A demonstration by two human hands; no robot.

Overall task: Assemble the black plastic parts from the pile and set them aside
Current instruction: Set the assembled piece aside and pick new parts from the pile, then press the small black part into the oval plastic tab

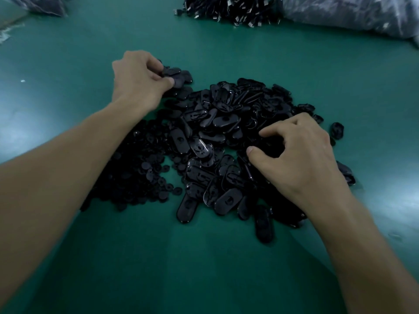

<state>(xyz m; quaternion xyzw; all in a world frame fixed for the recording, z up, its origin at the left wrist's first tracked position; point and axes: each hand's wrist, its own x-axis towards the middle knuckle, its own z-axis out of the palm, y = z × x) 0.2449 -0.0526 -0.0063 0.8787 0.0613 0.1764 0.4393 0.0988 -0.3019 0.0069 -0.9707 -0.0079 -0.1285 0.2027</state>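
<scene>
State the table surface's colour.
The table surface is teal green, clearest in the head view.

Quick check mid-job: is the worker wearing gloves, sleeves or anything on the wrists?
No. The left hand and right hand are ungloved, and the forearms are uncovered as far as the frame shows. No sleeve, watch, band or ring is visible.

Looks like a factory assembly bench: green mat (204, 257), heaps of identical black plastic parts (226, 123), bulk bags (353, 12) upper right.
</scene>
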